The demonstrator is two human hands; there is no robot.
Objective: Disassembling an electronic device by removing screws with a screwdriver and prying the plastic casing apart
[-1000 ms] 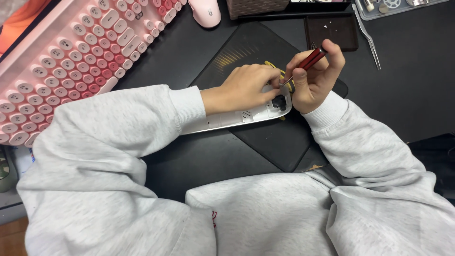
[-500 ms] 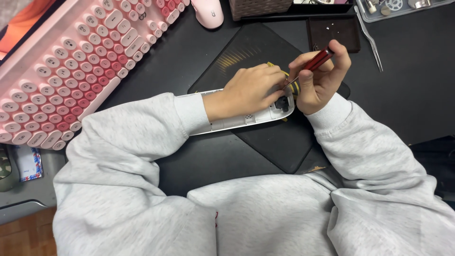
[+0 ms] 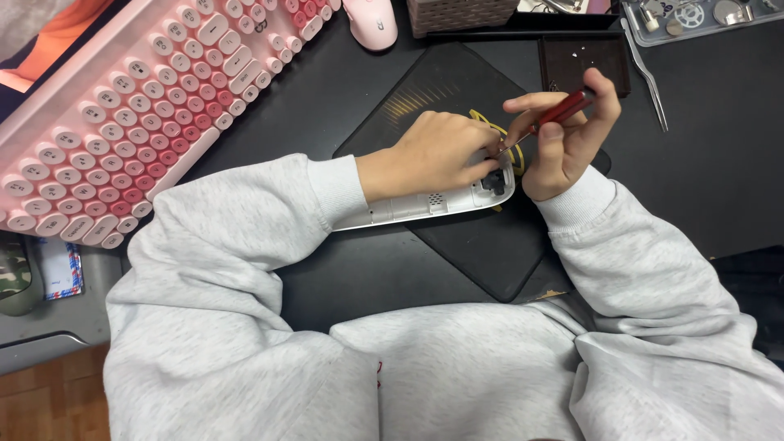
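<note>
Keyboard (image 3: 122, 122) in pink lay far left on the counter (image 3: 719, 163). My left hand (image 3: 433, 155) pressed the white casing (image 3: 425, 208) onto the dark mat (image 3: 457, 90); my right hand (image 3: 563, 139) gripped a red screwdriver (image 3: 563, 110), tip at the casing's end.

Red-handled screwdriver (image 3: 563, 109) tilted over white casing (image 3: 425, 206)
</note>
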